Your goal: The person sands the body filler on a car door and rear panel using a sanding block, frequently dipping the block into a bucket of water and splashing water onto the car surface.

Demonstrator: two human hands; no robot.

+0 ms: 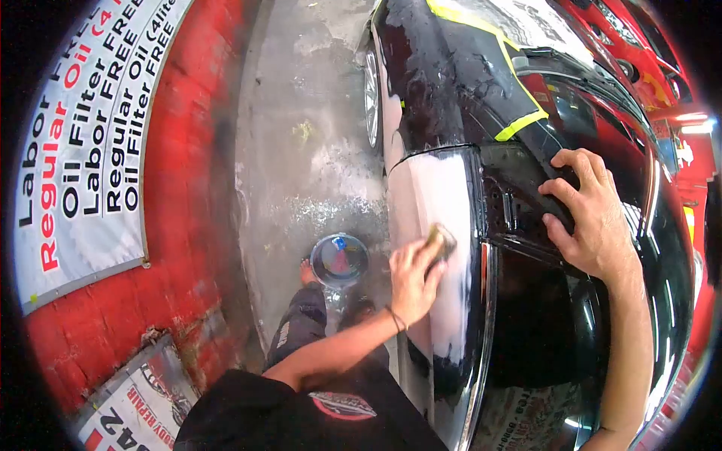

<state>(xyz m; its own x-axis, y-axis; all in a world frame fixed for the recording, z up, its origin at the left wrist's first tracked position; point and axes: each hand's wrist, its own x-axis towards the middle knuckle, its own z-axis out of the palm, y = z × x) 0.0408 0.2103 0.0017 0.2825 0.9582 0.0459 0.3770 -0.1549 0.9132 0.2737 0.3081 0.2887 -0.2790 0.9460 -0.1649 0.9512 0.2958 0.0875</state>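
Observation:
My left hand [412, 279] is shut on a small brownish sanding block [441, 242] and presses it against a whitish, sanded patch [436, 192] on the side of a glossy black car [526, 316]. A thin band sits on that wrist. My right hand [590, 214] lies higher on the black bodywork, fingers spread and fingertips hooked over a dark seam in the panel; it holds nothing loose. Yellow masking tape [520, 124] and paper cover the panel above.
A round bucket [340, 259] with liquid stands on the wet concrete floor [301, 150] by my feet. A red brick wall with an oil-service banner [90, 143] runs along the left. The car's wheel [371, 90] is further ahead; a red vehicle [632, 45] sits top right.

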